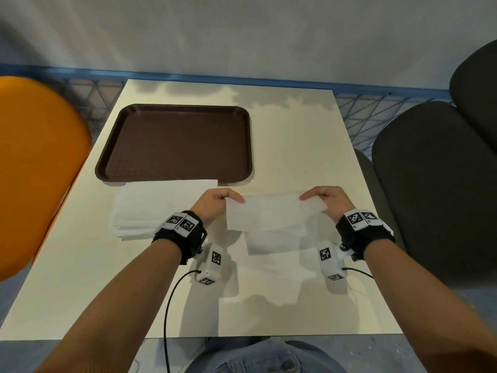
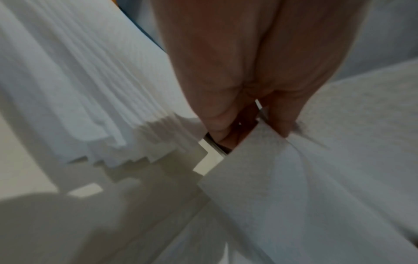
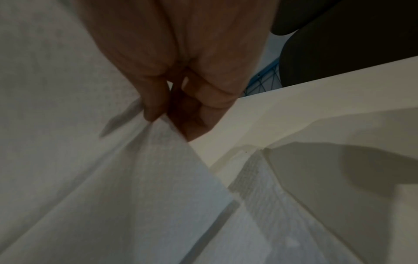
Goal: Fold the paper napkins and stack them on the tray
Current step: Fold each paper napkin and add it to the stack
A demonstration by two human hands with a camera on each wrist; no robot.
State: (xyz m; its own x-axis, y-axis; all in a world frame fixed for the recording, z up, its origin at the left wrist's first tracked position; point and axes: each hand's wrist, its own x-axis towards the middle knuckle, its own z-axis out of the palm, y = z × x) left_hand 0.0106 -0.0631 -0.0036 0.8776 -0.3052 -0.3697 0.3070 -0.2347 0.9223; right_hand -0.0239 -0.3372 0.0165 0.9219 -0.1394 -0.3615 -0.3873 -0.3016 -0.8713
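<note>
— While I am sitting at the table (image 1: 282,135), what am I holding?

— One napkin (image 1: 271,211), white, paper. I am pinching its left end with my left hand (image 1: 215,201) and its right end with my right hand (image 1: 329,201), thumbs on top, fingers curled beneath. The far edge is being held up off the table; the near part is lying flat below it.

— And how is the grip looking from the wrists?

— On the left wrist view my fingers (image 2: 282,116) are closing on the napkin's corner (image 2: 294,178), the paper puckering there. On the right wrist view my fingers (image 3: 153,103) are pinching the other corner (image 3: 135,178) likewise.

— What else am I listing?

— One pile of napkins (image 1: 150,208), lying just left of my left hand, edges stepped. One tray (image 1: 174,142), brown, sitting beyond the pile, its near rim touching or slightly overlapped by the pile; I am seeing nothing lying on it. One orange chair (image 1: 35,170) at the left, dark chairs (image 1: 435,184) at the right.
</note>
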